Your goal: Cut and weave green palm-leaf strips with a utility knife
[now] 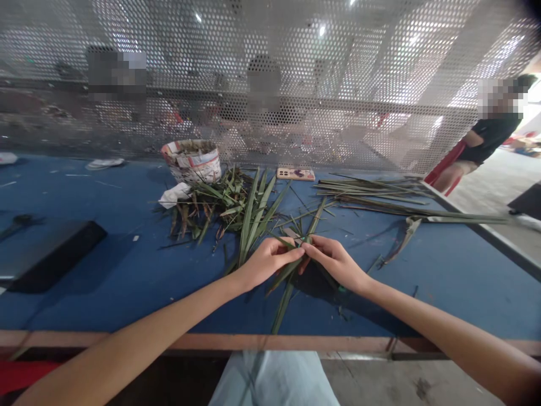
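Both my hands meet over the blue table, fingers pinched together around green leaf strips (287, 282). My left hand (274, 255) grips the strips from the left side, its thumb pointing toward the other hand. Close against it, my right hand (328, 255) pinches the same strips, thumb and fingertips almost touching the left thumb. Several strip ends stick out above and below the fingers. The exact crossing of the strips is hidden by my fingertips. Left of my hands lie long loose green leaves (257, 217).
A heap of leaf scraps (224, 197) lies before a paper-covered bucket (194, 160). A phone (296, 174) rests at the back, long leaf strips (372, 192) to its right. At left is a black box-like object (59, 256). Behind a perforated metal screen (329, 73) are people; another person (492, 132) sits right.
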